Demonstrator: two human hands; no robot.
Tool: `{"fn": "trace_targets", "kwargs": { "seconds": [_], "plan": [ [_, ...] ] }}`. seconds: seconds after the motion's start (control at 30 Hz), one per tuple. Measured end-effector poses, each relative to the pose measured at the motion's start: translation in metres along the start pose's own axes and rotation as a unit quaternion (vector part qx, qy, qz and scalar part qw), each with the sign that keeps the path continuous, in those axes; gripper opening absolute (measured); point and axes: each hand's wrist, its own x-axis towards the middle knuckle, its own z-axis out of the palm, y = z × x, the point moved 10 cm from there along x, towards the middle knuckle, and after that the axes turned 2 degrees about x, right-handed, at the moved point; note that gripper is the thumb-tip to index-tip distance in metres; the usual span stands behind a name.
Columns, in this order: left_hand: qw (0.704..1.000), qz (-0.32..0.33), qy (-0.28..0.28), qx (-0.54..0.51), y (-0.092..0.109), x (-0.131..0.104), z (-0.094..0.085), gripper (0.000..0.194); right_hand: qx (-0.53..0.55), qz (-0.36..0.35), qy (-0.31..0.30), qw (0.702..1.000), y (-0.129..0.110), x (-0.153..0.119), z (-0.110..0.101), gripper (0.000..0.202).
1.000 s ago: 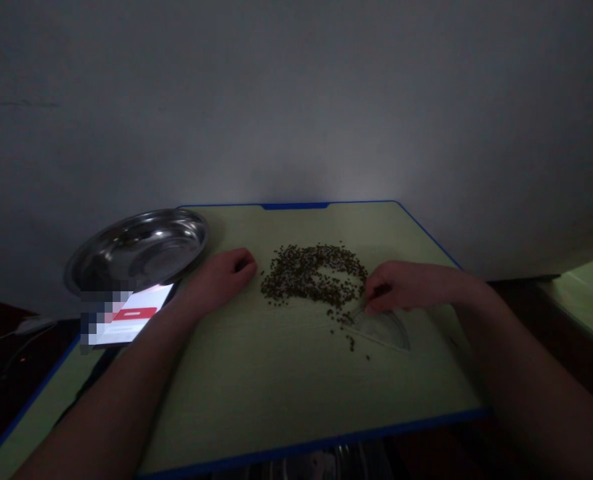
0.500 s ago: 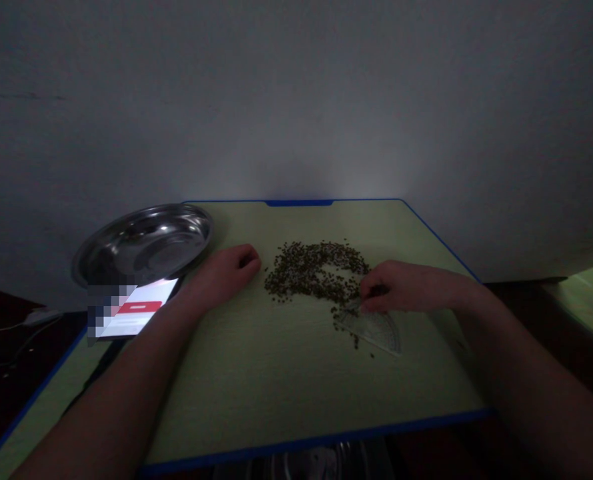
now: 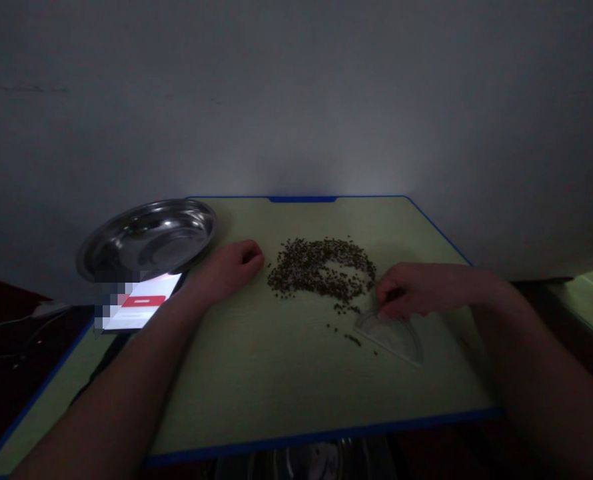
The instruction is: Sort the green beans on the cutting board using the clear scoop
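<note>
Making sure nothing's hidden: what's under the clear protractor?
Through the clear protractor, pale tabletop shows. The right hand covers part of its curved edge, so anything beneath there is hidden.

Probably a home: against a plain grey wall [image 3: 296, 100] with faint dark scuffs stands a pale green rectangular surface [image 3: 256, 373] edged in blue, with a wide, shiny steel basin [image 3: 149, 240] and a lit flat-screened device [image 3: 141, 313] at its left; thin white cables [image 3: 6, 325] trail beyond.
</note>
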Motion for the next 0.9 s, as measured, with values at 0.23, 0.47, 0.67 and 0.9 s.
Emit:
{"fn": "trace_targets", "kwargs": {
  "seconds": [0.23,0.47,0.67,0.9],
  "plan": [
    [1.0,-0.003,0.003,0.001,-0.002,0.001,0.001,0.029,-0.022,0.002,-0.002,1.0,-0.019,0.008,0.013,0.027],
    [1.0,0.003,0.011,0.007,-0.001,0.001,-0.001,0.03,-0.022,0.005,0.006,1.0,-0.018,0.005,0.012,0.028],
    [1.0,0.002,0.01,-0.001,-0.004,0.001,0.001,0.029,-0.061,-0.022,0.056,0.996,-0.023,0.006,-0.001,0.028],
    [1.0,0.001,0.008,-0.003,-0.001,-0.001,0.0,0.028,-0.048,-0.019,0.04,0.998,-0.015,0.006,0.0,0.031]
  ]
}}
